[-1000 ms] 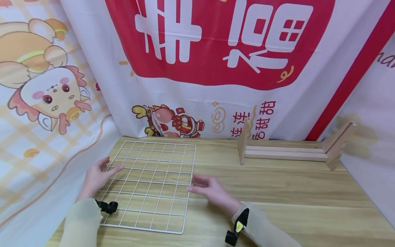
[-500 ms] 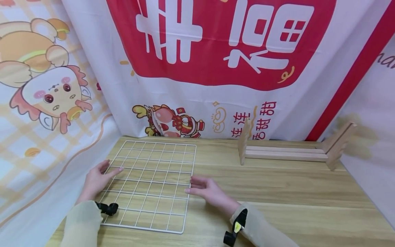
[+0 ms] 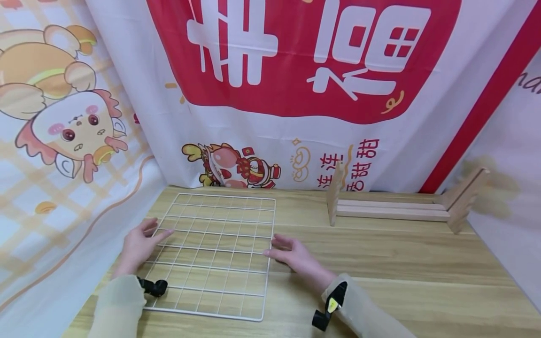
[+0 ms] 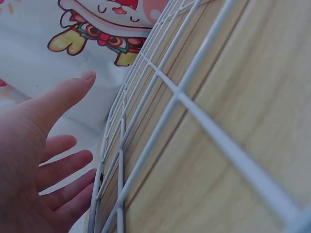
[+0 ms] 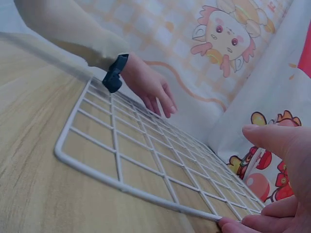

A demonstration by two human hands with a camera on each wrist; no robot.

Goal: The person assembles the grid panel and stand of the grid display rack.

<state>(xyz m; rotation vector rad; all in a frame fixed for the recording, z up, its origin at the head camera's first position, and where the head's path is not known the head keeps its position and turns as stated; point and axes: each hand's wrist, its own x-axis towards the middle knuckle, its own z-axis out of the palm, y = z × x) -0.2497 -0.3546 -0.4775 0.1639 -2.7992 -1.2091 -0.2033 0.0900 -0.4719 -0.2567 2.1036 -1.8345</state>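
Lying flat on the wood-grained counter (image 3: 372, 263), a white wire grid panel (image 3: 212, 249) is occupying the left half of the work area, between the person's two hands. The left hand (image 3: 139, 244) is standing beside the panel's left edge; in the left wrist view its fingers (image 4: 63, 171) are extending relaxed and slightly apart, with the thumb (image 4: 63, 99) spreading well away from them. The lower fingertips are meeting the edge wire, or lying just beside it; which of the two cannot be told. The right hand (image 3: 297, 257) is resting at the opposite edge, its thumb rising apart from the fingers, which are bending loosely, and at least one fingertip is touching the outer wire in the right wrist view; neither hand is pinching the wire. Both forearms are emerging from beige sleeves (image 3: 116, 305), and each wrist is carrying a small black camera (image 3: 154, 287). A wooden stand (image 3: 393, 210) is occupying the rear right of the counter, well apart from the panel, its two upright side pieces being joined by horizontal slats. Behind, a white cloth (image 3: 253, 126) is hanging with a large red printed field bearing white characters; at the left, a checked cloth (image 3: 55, 202) is showing a cartoon animal.
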